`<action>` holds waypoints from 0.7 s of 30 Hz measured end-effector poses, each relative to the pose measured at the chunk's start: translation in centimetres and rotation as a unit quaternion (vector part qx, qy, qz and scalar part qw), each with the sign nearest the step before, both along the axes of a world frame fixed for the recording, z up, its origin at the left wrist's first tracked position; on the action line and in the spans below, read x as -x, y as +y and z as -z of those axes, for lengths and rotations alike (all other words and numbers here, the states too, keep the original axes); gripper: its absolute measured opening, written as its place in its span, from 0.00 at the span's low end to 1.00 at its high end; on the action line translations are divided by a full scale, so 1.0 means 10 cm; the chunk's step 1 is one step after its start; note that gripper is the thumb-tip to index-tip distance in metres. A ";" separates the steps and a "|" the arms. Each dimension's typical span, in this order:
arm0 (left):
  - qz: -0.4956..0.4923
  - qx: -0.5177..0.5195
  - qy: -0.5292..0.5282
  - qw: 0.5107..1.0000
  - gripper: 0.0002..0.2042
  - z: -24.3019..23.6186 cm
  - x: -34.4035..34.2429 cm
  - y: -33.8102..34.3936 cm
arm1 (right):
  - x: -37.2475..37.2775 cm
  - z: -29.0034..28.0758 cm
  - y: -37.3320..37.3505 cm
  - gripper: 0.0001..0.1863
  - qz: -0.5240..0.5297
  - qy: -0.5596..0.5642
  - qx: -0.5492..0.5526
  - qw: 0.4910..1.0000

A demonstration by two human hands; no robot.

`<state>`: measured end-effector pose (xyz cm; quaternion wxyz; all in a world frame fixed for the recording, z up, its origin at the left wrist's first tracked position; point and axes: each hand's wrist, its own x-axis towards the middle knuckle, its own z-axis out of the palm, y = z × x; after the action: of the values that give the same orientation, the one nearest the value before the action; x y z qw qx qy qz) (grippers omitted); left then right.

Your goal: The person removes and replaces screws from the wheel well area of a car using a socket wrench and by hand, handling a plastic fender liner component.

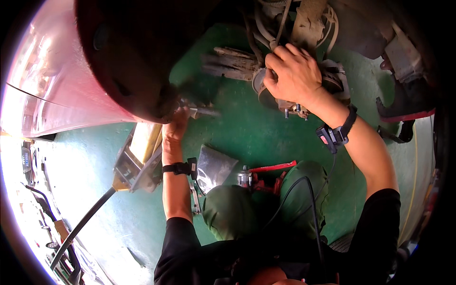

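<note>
My right hand (pixel 295 71) lies over a dirty steering knuckle (pixel 289 105), its fingers curled at the foot of a rusty suspension strut (pixel 308 26). Short bolts stick out of the knuckle below the palm. My left hand (pixel 176 122) is closed beside the dark lower edge of a red car body panel (pixel 85 107). A blurred metal piece (pixel 202 112) juts out to the right of that hand; whether the fingers hold it is unclear. A flat, dirty suspension arm (pixel 232 62) reaches left from the knuckle, its end smeared.
A yellow and grey floor jack (pixel 137 156) with a long handle (pixel 85 225) stands at the left. Near my knees lie a clear plastic bag (pixel 213 166), a silver metal part (pixel 244 177) and a red tool (pixel 270 167). A black cable (pixel 311 199) crosses my lap.
</note>
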<state>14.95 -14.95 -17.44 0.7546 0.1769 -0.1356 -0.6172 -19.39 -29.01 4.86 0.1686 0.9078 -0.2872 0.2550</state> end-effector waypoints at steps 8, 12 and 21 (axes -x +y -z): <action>-0.119 -0.033 -0.019 0.992 0.25 0.29 -0.07 -0.16 | 0.00 0.03 0.00 0.13 -0.007 -0.009 0.021 1.000; -0.181 -0.089 -0.414 0.888 0.21 0.46 -0.22 -0.12 | -0.04 0.02 -0.01 0.08 -0.032 -0.048 0.042 0.997; -0.316 -0.227 -0.388 0.835 0.15 0.19 0.34 -0.32 | 0.09 0.01 -0.01 0.14 0.030 0.040 -0.026 0.998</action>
<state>11.60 -18.14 -19.30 0.7327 0.6016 -0.2100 -0.2390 -20.33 -29.11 4.80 0.1642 0.9121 -0.3142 0.2061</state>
